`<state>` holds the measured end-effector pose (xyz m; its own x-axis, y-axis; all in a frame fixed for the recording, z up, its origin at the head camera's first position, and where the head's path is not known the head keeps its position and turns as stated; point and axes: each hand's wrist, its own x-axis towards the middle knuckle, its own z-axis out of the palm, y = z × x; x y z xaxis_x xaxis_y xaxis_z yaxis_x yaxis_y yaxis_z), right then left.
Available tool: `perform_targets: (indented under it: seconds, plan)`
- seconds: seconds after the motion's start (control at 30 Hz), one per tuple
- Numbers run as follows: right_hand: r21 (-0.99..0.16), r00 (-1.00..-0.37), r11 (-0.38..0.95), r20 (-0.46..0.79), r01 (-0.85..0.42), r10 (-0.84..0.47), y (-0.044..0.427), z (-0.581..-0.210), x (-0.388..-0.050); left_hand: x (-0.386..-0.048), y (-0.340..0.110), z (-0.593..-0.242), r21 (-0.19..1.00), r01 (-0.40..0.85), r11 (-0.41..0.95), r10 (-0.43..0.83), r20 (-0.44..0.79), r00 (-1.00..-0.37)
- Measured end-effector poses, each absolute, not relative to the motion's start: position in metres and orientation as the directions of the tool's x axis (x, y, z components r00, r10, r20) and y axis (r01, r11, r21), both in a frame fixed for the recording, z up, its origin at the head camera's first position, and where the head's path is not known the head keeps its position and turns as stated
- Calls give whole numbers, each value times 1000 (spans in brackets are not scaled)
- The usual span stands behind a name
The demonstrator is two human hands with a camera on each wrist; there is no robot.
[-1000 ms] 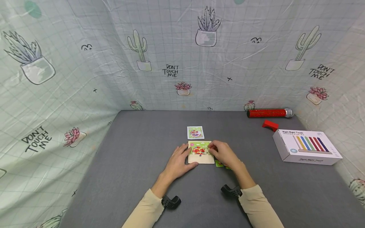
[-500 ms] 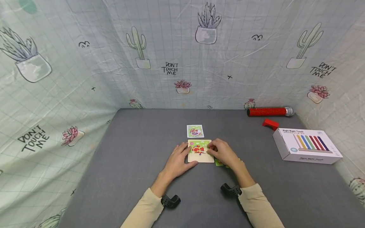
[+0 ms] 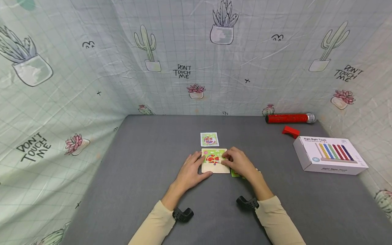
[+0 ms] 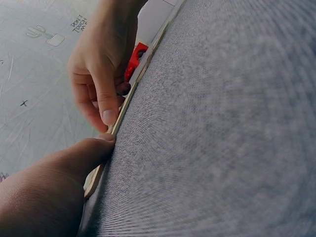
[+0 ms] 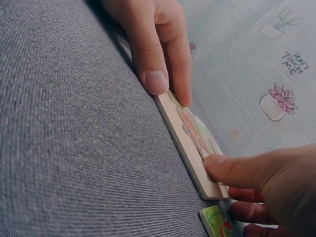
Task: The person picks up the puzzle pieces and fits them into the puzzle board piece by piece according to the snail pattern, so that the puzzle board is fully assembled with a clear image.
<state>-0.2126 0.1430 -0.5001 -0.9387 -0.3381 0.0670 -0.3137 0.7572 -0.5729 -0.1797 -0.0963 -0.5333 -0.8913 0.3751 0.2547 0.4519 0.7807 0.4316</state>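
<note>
The rectangular board (image 3: 215, 169) is flat pale wood, bare along its near strip and printed green with a red figure above; it lies on finely woven grey cloth (image 3: 153, 146) between 2 hands, just nearer than a thin, white-edged card (image 3: 209, 139). The left hand (image 3: 190, 172) is spread wide, thumb at the board's near edge, fingers at its left side. The right hand (image 3: 240, 164) is narrow, thumb and index finger bent close over the board's right part (whether they pinch anything, I cannot tell). Green pieces (image 3: 235, 173) are partly hidden by that hand, their count unclear; the right wrist view cuts 1 off.
</note>
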Motion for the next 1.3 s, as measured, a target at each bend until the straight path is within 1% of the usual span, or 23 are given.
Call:
perform_targets:
  seconds: [0.3, 0.9, 1.3]
  plan:
    - [-584, -941, 752, 69, -307, -330, 140, -499, -211, -181, -97, -533, 434, 438, 787, 374, 229, -899]
    - [-546, -918, 739, 192, -394, -348, 138, -505, -210, -182, -97, -535, 442, 432, 786, 369, 225, -902]
    - [-551, -918, 738, 177, -390, -354, 139, -505, -209, -182, -96, -534, 451, 431, 782, 370, 222, -902]
